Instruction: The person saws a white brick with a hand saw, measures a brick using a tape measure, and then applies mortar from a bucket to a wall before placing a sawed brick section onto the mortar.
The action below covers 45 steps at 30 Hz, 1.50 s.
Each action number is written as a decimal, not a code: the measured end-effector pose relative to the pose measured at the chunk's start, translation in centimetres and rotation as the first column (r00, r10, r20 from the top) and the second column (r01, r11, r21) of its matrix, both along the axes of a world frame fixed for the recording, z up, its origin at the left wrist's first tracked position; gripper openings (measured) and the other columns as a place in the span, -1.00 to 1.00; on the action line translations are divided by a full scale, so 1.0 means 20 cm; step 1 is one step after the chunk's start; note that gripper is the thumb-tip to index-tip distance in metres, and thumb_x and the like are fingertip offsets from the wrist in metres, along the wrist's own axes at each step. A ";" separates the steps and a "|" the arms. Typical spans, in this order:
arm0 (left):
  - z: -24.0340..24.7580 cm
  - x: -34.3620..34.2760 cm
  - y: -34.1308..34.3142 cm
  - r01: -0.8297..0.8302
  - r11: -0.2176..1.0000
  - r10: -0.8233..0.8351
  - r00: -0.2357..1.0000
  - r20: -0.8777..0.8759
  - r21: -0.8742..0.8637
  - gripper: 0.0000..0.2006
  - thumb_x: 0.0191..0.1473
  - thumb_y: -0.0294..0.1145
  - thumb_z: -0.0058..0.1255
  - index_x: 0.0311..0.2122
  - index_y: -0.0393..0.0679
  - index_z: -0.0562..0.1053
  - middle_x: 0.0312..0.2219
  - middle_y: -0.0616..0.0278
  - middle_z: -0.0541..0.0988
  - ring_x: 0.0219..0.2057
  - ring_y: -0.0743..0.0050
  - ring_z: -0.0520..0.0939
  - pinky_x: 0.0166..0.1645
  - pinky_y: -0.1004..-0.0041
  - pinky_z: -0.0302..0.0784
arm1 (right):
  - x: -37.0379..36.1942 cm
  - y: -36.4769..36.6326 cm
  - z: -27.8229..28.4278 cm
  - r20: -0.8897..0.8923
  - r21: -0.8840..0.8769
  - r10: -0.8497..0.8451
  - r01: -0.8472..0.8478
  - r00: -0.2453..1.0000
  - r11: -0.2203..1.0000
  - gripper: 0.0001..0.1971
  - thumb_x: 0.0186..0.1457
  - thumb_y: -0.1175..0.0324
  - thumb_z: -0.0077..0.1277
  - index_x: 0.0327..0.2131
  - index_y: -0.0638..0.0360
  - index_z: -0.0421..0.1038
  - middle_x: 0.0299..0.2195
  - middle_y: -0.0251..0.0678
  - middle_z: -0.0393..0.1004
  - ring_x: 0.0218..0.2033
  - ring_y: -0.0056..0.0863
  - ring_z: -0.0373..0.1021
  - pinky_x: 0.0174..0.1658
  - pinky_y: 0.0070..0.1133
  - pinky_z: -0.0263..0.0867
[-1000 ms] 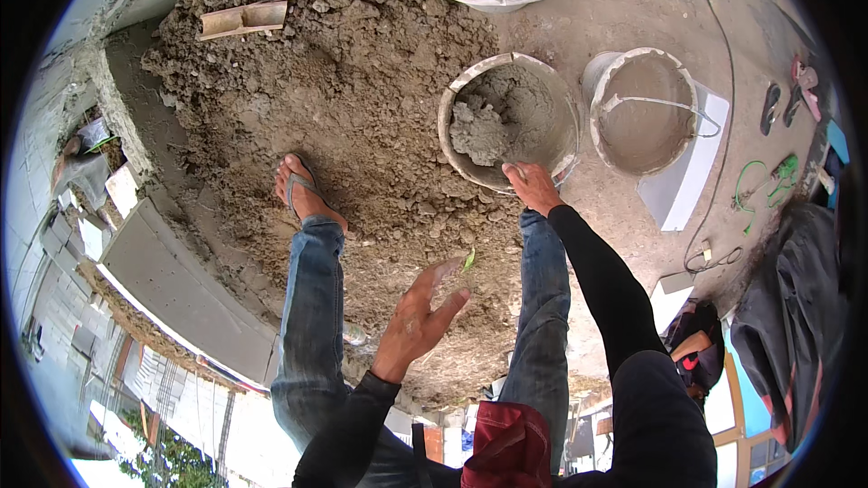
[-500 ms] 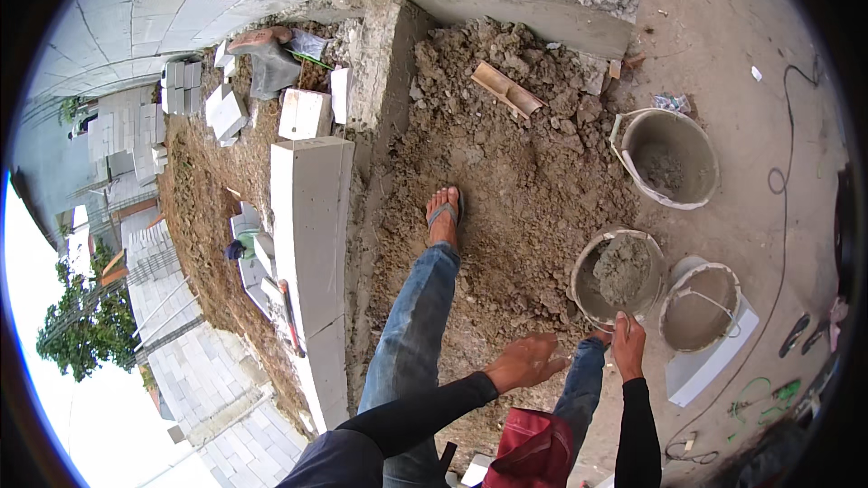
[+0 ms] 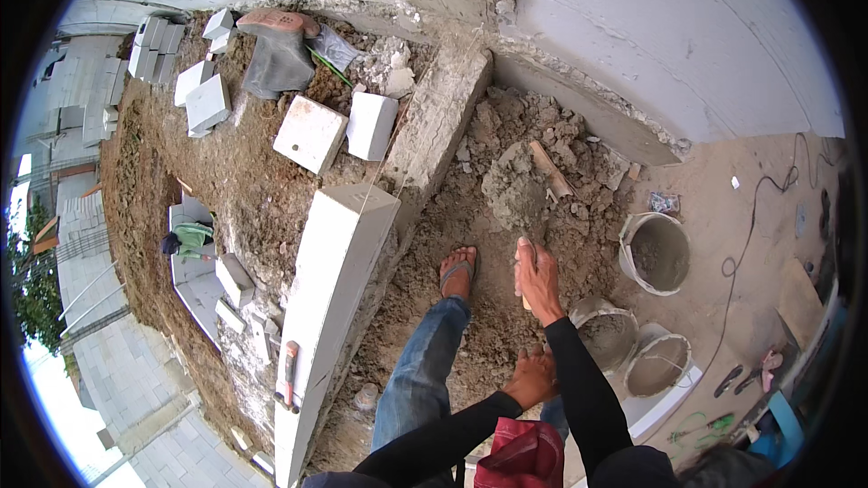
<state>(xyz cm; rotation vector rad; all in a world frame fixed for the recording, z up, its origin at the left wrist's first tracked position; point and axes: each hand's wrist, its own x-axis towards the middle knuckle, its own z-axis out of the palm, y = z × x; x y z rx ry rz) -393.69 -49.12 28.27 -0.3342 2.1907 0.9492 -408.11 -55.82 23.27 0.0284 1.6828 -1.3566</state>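
My right hand is closed around the light-coloured handle of a trowel, held out over the soil ahead of me. A thick lump of wet grey mortar sits on the trowel and hides its blade. Lower down, my left hand lies with fingers stretched out on or close to my right knee, holding nothing. Beside my right forearm is a bucket with mortar, partly covered by the arm. Left of my hands runs a low wall of white blocks.
A red-and-black hand tool lies on the block wall. Two more buckets, one upper and one lower, stand at right near a cable. Loose white blocks lie beyond the wall; a person in green is at far left.
My right hand has lifted the mortar-loaded trowel from the bucket and swung it forward and left over the soil. My left hand has come down to my right knee. The view has turned.
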 end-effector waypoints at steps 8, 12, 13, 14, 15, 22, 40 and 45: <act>-0.08 -0.02 -0.14 -0.009 0.970 0.035 0.994 -0.103 0.244 -0.43 0.08 0.01 0.05 0.18 0.00 0.42 0.13 0.10 0.46 0.19 0.06 0.40 0.16 -0.03 0.33 | -0.25 -1.20 0.03 0.640 -0.343 -0.009 0.295 0.768 0.892 -0.54 0.32 -0.18 -0.19 -0.32 0.04 0.29 -0.65 -0.52 0.26 -0.69 -0.67 0.23 -0.62 -0.61 0.25; -0.02 -0.13 -0.20 0.035 0.962 -0.029 0.999 -0.026 0.272 -0.46 0.07 -0.02 0.07 0.15 0.01 0.44 0.12 0.11 0.48 0.19 0.06 0.42 0.18 -0.04 0.32 | -0.55 -1.45 -0.26 0.913 -0.368 0.094 0.700 0.397 0.612 -0.59 0.33 -0.17 -0.19 -0.32 -0.05 0.33 -0.61 -0.57 0.26 -0.69 -0.71 0.25 -0.61 -0.68 0.25; -0.02 -0.12 -0.22 0.024 0.963 -0.020 1.000 -0.016 0.268 -0.47 0.07 -0.03 0.07 0.15 0.01 0.45 0.12 0.11 0.49 0.19 0.06 0.43 0.19 -0.04 0.31 | -0.52 -1.45 -0.26 0.905 -0.381 0.113 0.662 0.411 0.645 -0.59 0.33 -0.17 -0.19 -0.31 -0.05 0.32 -0.61 -0.57 0.27 -0.69 -0.71 0.25 -0.61 -0.68 0.25; -0.03 -0.12 -0.22 0.015 0.962 -0.009 1.000 -0.022 0.273 -0.47 0.07 -0.03 0.08 0.14 0.02 0.45 0.12 0.11 0.49 0.18 0.06 0.43 0.19 -0.04 0.31 | -0.49 -1.40 -0.26 0.895 -0.395 0.129 0.622 0.428 0.676 -0.59 0.34 -0.16 -0.20 -0.30 -0.04 0.32 -0.62 -0.56 0.27 -0.69 -0.71 0.25 -0.61 -0.69 0.25; -0.05 -0.10 -0.23 -0.017 0.964 0.027 0.999 -0.033 0.267 -0.48 0.07 -0.04 0.08 0.13 0.02 0.46 0.11 0.11 0.50 0.18 0.06 0.44 0.19 -0.04 0.31 | -0.42 -1.39 -0.20 0.885 -0.413 0.161 0.575 0.437 0.706 -0.59 0.34 -0.16 -0.21 -0.30 -0.04 0.32 -0.62 -0.56 0.27 -0.69 -0.71 0.25 -0.61 -0.69 0.25; 0.08 -0.19 -0.34 -0.073 0.948 0.046 0.995 0.093 0.310 -0.38 0.17 0.07 -0.02 0.24 -0.06 0.32 0.25 -0.05 0.30 0.26 -0.10 0.32 0.22 -0.16 0.26 | -0.31 -0.71 -0.02 -0.007 -0.041 0.249 -0.249 0.969 0.968 -0.51 0.38 -0.05 -0.25 -0.01 0.24 0.32 -0.60 -0.39 0.33 -0.67 -0.59 0.35 -0.60 -0.58 0.30; 0.12 -0.18 -0.21 0.057 0.946 -0.097 0.989 0.110 0.320 -0.33 0.15 0.03 0.01 0.30 -0.04 0.24 0.29 -0.01 0.24 0.24 -0.16 0.34 0.24 -0.15 0.28 | -0.49 -0.81 -0.58 -0.120 0.044 0.275 -0.271 0.954 0.961 -0.47 0.34 -0.07 -0.27 -0.09 0.32 0.32 -0.56 -0.18 0.40 -0.65 -0.38 0.41 -0.54 -0.41 0.41; 0.06 -0.11 0.10 0.041 0.947 -0.089 0.987 0.136 0.318 -0.39 0.12 0.04 0.00 0.20 -0.09 0.37 0.22 -0.07 0.33 0.25 -0.07 0.33 0.25 -0.09 0.26 | -0.14 0.18 -0.62 -0.465 0.358 0.430 -0.280 0.774 0.891 -0.38 0.34 -0.05 -0.19 0.12 0.41 0.28 -0.40 0.08 0.54 -0.35 -0.04 0.50 -0.31 -0.21 0.43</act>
